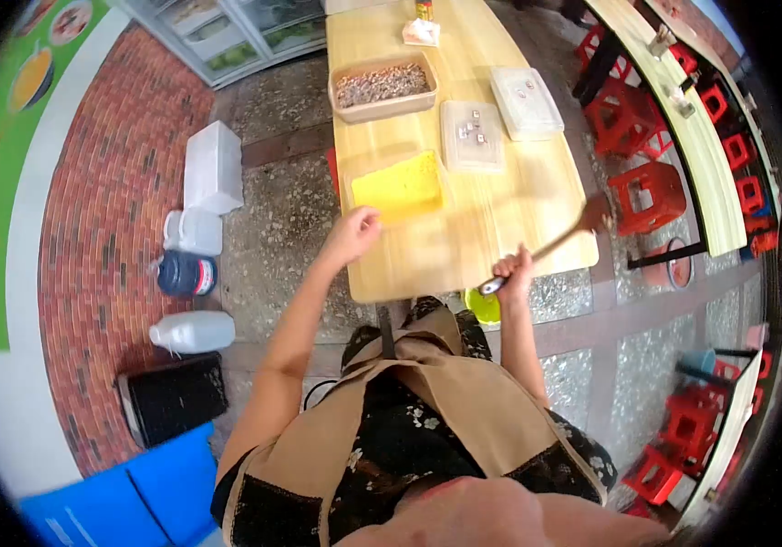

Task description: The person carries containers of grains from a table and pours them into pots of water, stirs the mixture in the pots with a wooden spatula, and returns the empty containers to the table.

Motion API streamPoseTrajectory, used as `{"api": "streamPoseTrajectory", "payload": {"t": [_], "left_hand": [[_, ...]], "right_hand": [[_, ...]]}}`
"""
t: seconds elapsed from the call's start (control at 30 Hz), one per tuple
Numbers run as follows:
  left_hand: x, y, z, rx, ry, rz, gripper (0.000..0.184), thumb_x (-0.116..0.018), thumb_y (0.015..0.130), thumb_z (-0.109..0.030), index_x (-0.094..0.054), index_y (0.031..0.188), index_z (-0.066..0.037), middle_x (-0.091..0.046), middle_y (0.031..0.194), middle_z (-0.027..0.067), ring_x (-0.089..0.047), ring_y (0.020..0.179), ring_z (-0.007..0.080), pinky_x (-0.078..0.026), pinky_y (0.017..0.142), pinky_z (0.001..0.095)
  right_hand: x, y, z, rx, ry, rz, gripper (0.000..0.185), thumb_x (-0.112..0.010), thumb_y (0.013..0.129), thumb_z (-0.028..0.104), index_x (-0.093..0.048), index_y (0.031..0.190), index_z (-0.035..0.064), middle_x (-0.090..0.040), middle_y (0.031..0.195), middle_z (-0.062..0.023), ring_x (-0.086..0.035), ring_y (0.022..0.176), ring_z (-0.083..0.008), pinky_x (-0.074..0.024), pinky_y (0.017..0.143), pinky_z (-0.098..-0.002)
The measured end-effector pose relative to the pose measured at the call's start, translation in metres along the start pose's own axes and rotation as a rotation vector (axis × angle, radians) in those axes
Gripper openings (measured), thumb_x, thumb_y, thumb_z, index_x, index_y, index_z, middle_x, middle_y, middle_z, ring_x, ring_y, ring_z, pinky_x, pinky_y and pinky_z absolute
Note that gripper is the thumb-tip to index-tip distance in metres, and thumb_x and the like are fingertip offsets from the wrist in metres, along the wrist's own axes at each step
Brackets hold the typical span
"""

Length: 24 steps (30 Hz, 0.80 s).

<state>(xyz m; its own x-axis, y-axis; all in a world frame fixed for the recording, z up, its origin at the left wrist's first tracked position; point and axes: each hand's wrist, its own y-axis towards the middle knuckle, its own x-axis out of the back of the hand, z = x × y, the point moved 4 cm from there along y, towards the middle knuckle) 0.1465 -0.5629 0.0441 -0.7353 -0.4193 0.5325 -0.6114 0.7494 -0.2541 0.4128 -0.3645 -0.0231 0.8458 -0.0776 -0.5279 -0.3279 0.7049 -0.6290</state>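
Note:
My right hand (516, 272) is closed round the handle of a long utensil (555, 244), whose broad brown end points up and to the right over the table's right edge. My left hand (354, 235) is at the near left corner of a tub of yellow food (400, 187); its fingers are curled, and whether they hold anything is too small to tell. Beyond the yellow tub, a larger tub of brown, grainy food (383, 87) stands on the wooden table (482, 246).
Two lidded plastic boxes (472, 137) (528, 102) lie on the table's right half. A tissue pack (421, 33) is at the far end. Red stools (648, 196) stand to the right; jugs (192, 332) and a white box (213, 167) line the left wall.

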Motion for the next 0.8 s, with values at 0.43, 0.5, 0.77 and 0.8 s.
{"api": "streamPoseTrajectory", "payload": {"t": [0.43, 0.5, 0.77, 0.8], "left_hand": [[0.137, 0.384, 0.226, 0.791, -0.518, 0.209, 0.068, -0.060, 0.072, -0.018, -0.027, 0.131, -0.007, -0.042, 0.122, 0.0188, -0.048, 0.110, 0.0408, -0.039, 0.082, 0.0663], [0.140, 0.394, 0.240, 0.781, -0.572, 0.369, 0.059, -0.057, 0.071, -0.014, -0.033, 0.124, -0.005, -0.043, 0.118, 0.0198, -0.048, 0.110, 0.0410, -0.039, 0.081, 0.0681], [0.194, 0.339, 0.224, 0.729, -0.904, 0.344, 0.044, -0.046, 0.065, -0.002, -0.044, 0.108, 0.007, -0.052, 0.105, 0.0237, -0.058, 0.090, 0.0442, -0.049, 0.077, 0.0646], [0.204, 0.333, 0.227, 0.747, -0.924, 0.330, 0.045, -0.046, 0.065, -0.002, -0.044, 0.109, 0.009, -0.053, 0.104, 0.0240, -0.059, 0.086, 0.0443, -0.051, 0.075, 0.0623]], "right_hand": [[-0.090, -0.092, -0.100, 0.270, -0.286, -0.703, 0.037, -0.058, 0.086, 0.027, -0.040, 0.058, 0.0120, -0.037, 0.045, -0.0006, -0.040, 0.036, -0.0136, -0.0337, 0.035, -0.0281], [-0.092, -0.119, -0.120, 0.295, -0.123, -0.829, 0.039, -0.058, 0.086, 0.029, -0.037, 0.057, 0.0134, -0.034, 0.046, -0.0001, -0.037, 0.036, -0.0139, -0.0341, 0.036, -0.0291], [-0.154, -0.117, -0.159, 0.272, -0.149, -0.764, 0.030, -0.051, 0.093, 0.031, -0.046, 0.074, 0.0086, -0.041, 0.053, -0.0003, -0.042, 0.042, -0.0117, -0.0386, 0.041, -0.0261], [-0.160, -0.115, -0.158, 0.269, -0.246, -0.731, 0.026, -0.052, 0.093, 0.029, -0.049, 0.081, 0.0062, -0.043, 0.053, -0.0002, -0.042, 0.041, -0.0101, -0.0381, 0.040, -0.0241]]}}
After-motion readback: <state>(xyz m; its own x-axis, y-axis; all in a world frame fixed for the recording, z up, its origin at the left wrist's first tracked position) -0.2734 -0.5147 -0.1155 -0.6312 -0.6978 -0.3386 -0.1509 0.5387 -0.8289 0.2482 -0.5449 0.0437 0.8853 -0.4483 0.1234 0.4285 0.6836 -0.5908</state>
